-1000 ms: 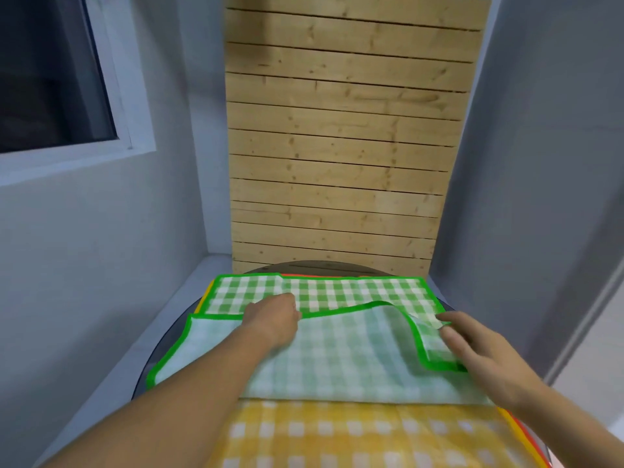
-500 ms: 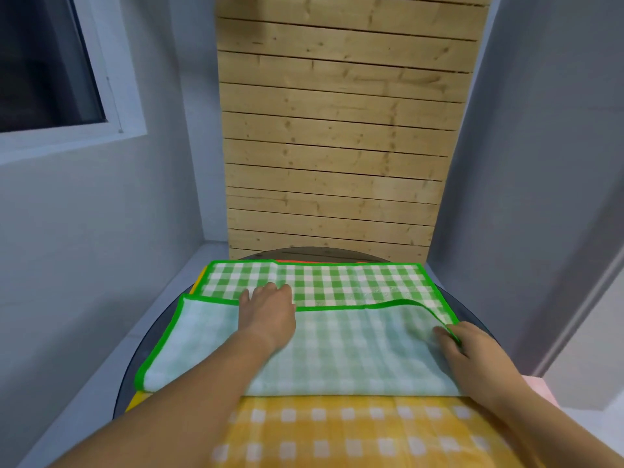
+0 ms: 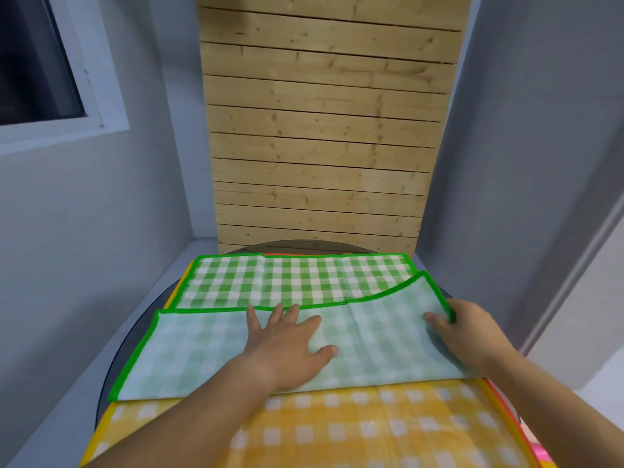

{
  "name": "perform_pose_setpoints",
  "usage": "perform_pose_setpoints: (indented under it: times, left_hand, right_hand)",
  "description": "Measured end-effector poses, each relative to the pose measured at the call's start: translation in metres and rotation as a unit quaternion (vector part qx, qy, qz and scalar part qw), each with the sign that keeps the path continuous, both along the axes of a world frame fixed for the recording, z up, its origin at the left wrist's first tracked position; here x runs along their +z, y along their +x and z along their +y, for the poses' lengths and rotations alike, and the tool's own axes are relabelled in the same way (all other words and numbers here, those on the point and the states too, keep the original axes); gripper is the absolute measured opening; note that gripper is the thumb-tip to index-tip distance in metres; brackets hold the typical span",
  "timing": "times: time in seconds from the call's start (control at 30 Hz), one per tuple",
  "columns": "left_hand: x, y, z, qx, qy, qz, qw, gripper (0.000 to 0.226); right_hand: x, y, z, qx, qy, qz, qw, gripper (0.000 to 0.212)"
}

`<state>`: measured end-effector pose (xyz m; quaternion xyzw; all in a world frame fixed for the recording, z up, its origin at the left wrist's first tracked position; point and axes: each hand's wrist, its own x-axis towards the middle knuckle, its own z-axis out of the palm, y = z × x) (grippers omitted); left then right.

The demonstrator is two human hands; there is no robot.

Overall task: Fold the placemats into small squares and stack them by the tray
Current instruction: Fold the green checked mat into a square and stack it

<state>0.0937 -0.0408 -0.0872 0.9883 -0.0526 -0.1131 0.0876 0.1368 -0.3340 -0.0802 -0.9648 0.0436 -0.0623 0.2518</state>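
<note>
1. Yellow placemat (image 3: 354,430): yellow-and-white check, laid flat across the nearest part of the table. Its near part is crossed by both forearms.

2. Red border (image 3: 502,405): a thin strip seen along the right side of the yellow placemat, belonging to a layer beneath. The face of that layer is hidden. A pink object (image 3: 542,456) is glimpsed at the lower right corner, too cropped to be identified.

3. Green placemat (image 3: 297,282): green-and-white check with bright green binding, spread on top of the yellow placemat in the middle of the table. Its near half is turned over away from the person, so the pale underside is shown. The flap's bound edge lies about midway across the mat at the left and rises almost to the far right corner. The flap's edge is not matched to the far edge.

4. Left hand (image 3: 287,346): laid palm down on the pale flap near its middle, fingers straight and spread. Nothing is grasped.

5. Right hand (image 3: 469,332): placed at the flap's right edge. The fingers are curled over the green binding and the edge is held. The thumb is hidden.

6. Table (image 3: 116,366): round and dark. Its rim is shown at the left and beyond the mats.

7. Wooden panel (image 3: 320,130): pale horizontal slats, stood upright just behind the table, between grey walls.

8. Window (image 3: 37,62): white frame, dark pane, set in the left wall at the upper left.
</note>
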Motion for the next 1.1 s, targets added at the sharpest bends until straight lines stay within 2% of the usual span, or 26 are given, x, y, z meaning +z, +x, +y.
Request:
perform_pose_setpoints:
  times: [0.17,0.3,0.43,0.57,0.7,0.83,1.1]
  left_hand:
    - [-0.003,0.006,0.007,0.001,-0.016,-0.013,1.0,0.074]
    - [0.0,0.018,0.015,0.025,0.005,-0.023,0.999,0.075]
    - [0.002,0.023,0.022,0.033,0.008,-0.017,0.999,0.075]
    - [-0.005,0.017,0.021,0.031,-0.011,-0.009,0.999,0.077]
    - [-0.001,0.008,0.017,0.021,-0.035,-0.028,0.999,0.069]
    - [0.006,-0.003,0.012,0.006,-0.016,-0.003,1.0,0.069]
    - [-0.009,-0.033,0.013,0.008,0.008,-0.019,1.0,0.072]
  right_hand:
    - [-0.008,0.006,-0.012,-0.055,-0.003,-0.015,0.998,0.034]
    - [-0.015,0.007,-0.007,-0.054,0.012,-0.019,0.998,0.015]
    - [-0.018,0.003,-0.006,-0.023,-0.006,-0.04,0.999,0.022]
    - [-0.022,0.004,-0.008,-0.012,-0.055,-0.016,0.998,0.029]
    - [-0.025,0.005,-0.008,-0.029,-0.057,-0.023,0.998,0.03]
    - [-0.027,0.004,-0.007,-0.039,-0.056,-0.033,0.997,0.029]
    - [-0.023,-0.003,-0.001,-0.023,-0.075,-0.029,0.997,0.027]
